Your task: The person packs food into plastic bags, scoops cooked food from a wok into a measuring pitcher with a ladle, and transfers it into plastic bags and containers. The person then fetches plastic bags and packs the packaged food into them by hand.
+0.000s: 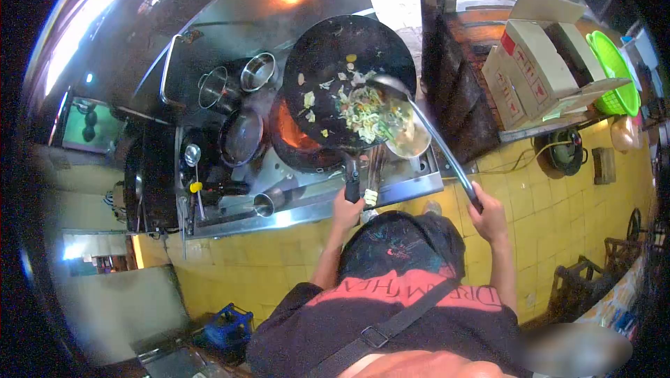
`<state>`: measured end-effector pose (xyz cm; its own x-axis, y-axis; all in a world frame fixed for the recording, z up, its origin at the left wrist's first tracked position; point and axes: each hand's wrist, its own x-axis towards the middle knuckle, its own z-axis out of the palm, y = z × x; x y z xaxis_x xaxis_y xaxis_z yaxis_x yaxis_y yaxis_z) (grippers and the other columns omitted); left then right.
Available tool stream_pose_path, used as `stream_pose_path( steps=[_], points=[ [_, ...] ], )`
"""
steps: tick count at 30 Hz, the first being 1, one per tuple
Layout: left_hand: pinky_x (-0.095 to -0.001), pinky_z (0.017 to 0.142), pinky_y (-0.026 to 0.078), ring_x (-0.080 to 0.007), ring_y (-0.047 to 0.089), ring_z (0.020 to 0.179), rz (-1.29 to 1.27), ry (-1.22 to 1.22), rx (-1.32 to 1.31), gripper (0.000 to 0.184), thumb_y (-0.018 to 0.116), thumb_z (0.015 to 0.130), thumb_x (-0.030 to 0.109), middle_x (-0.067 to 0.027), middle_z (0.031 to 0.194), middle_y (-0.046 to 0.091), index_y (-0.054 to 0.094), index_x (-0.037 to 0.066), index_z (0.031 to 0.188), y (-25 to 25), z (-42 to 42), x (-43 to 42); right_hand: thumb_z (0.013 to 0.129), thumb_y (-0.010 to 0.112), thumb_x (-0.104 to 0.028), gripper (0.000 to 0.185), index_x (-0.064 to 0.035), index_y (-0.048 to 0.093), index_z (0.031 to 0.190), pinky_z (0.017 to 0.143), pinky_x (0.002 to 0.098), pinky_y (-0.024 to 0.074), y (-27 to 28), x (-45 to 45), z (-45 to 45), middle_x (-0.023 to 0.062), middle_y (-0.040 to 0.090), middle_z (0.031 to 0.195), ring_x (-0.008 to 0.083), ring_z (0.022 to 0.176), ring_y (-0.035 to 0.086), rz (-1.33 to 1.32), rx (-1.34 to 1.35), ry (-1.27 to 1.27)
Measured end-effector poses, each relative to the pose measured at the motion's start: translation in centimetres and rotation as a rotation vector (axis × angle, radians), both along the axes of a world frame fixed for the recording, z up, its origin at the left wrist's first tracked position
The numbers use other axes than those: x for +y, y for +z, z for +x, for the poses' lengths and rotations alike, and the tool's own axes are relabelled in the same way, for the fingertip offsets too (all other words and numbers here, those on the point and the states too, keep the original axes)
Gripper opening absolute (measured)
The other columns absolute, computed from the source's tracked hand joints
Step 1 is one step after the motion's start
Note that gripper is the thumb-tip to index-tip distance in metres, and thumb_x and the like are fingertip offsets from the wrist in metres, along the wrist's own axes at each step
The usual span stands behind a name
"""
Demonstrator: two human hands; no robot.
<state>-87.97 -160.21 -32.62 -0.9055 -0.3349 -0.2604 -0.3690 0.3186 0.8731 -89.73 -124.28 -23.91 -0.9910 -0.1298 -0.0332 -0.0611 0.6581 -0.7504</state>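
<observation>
My left hand is wrapped around the handle of a black wok, which is tilted above the stove. In my right hand is the long handle of a metal ladle, its bowl end inside the wok's right side. Chopped vegetables lie mostly toward the wok's lower right, with scattered pieces higher up. Against the wok's right lower rim is a light-coloured bowl with food in it. Orange flame glows at the wok's left edge.
Left of the wok stand metal pots and a dark pan. A small steel cup and another ladle are near the stove's front. A cardboard box and green basket sit at right.
</observation>
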Motion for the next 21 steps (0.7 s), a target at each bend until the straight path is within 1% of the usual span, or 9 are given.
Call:
stream_pose_path(
  steps=[4,6,8,10,12,14,17,19,21],
  points=[
    [-0.0335,0.061,0.042,-0.0173,0.049,0.063,0.008,0.023,-0.007,0.032,0.065,0.065,0.015,-0.0068,0.069,0.053,0.055,-0.002,0.09,-1.6,-0.2,-0.5,0.076,0.062,-0.008,0.048,-0.0081,0.051,0.123,0.058,0.0394,0.0459,-0.2,3.4,1.9,0.0181,0.059,0.075,0.0325,0.066,0.059,0.127,0.02,0.053],
    [-0.0346,0.062,0.043,-0.0181,0.05,0.063,-0.038,0.018,-0.002,0.032,0.066,0.065,0.015,-0.0077,0.069,0.055,0.055,-0.002,0.091,-0.9,-0.4,-0.4,0.076,0.062,-0.008,0.048,-0.0088,0.051,0.123,0.058,0.0393,0.0462,-0.4,3.8,2.0,0.0178,0.059,0.075,0.0318,0.067,0.059,0.159,0.019,0.053],
    [-0.0349,0.062,0.043,-0.0184,0.051,0.063,-0.042,0.023,0.015,0.032,0.066,0.065,0.014,-0.0082,0.069,0.056,0.055,-0.002,0.09,0.3,-0.4,0.1,0.076,0.061,-0.008,0.05,-0.0106,0.05,0.125,0.058,0.0405,0.0461,-1.3,3.6,1.9,0.0168,0.058,0.075,0.032,0.066,0.058,0.138,0.125,0.037],
    [-0.0353,0.062,0.043,-0.0186,0.052,0.063,-0.048,0.019,0.022,0.032,0.066,0.065,0.014,-0.0087,0.069,0.057,0.056,-0.002,0.09,1.5,-0.4,0.4,0.076,0.062,-0.008,0.051,-0.01,0.049,0.125,0.058,0.0409,0.0459,-1.9,1.7,0.8,0.0163,0.058,0.074,0.0324,0.065,0.058,0.13,0.165,0.005],
    [-0.035,0.062,0.044,-0.0182,0.053,0.065,-0.191,-0.02,-0.071,0.031,0.066,0.065,0.013,-0.0082,0.07,0.057,0.056,-0.001,0.09,2.0,-0.1,0.1,0.076,0.062,-0.008,0.052,-0.0095,0.048,0.126,0.058,0.0413,0.0458,-2.6,-1.2,-0.5,0.0159,0.058,0.073,0.0328,0.064,0.057,0.121,0.195,-0.022],
    [-0.0352,0.063,0.044,-0.0187,0.053,0.065,-0.146,-0.016,-0.031,0.031,0.065,0.065,0.013,-0.0086,0.07,0.057,0.056,-0.002,0.091,1.9,-0.3,0.5,0.078,0.061,-0.008,0.053,-0.0079,0.046,0.128,0.059,0.0412,0.0457,-3.3,-3.5,-2.0,0.0156,0.057,0.074,0.0328,0.064,0.057,0.091,0.254,-0.082],
    [-0.0353,0.063,0.044,-0.0195,0.054,0.065,-0.086,0.003,0.004,0.032,0.065,0.064,0.014,-0.0097,0.07,0.057,0.056,-0.002,0.091,1.0,-0.1,0.7,0.079,0.06,-0.009,0.053,-0.0058,0.044,0.129,0.059,0.0409,0.0457,-3.5,-4.4,-2.9,0.0158,0.057,0.074,0.0328,0.065,0.056,0.109,0.321,-0.069],
    [-0.0351,0.062,0.044,-0.0197,0.054,0.065,-0.072,0.023,-0.001,0.033,0.065,0.064,0.014,-0.0103,0.07,0.057,0.056,-0.002,0.091,1.0,-0.1,0.5,0.08,0.06,-0.01,0.052,-0.0086,0.044,0.129,0.058,0.041,0.0457,-3.6,-3.0,-2.7,0.0147,0.057,0.075,0.0326,0.066,0.056,0.105,0.332,-0.043],
    [-0.0355,0.061,0.044,-0.0202,0.054,0.063,-0.251,-0.049,-0.031,0.034,0.064,0.064,0.015,-0.0126,0.071,0.057,0.056,-0.001,0.092,1.2,-0.4,0.0,0.08,0.059,-0.011,0.051,-0.0126,0.045,0.129,0.056,0.0407,0.0462,-3.0,-1.1,-1.9,0.0129,0.058,0.076,0.0319,0.064,0.057,0.227,0.265,0.032]
  ],
)
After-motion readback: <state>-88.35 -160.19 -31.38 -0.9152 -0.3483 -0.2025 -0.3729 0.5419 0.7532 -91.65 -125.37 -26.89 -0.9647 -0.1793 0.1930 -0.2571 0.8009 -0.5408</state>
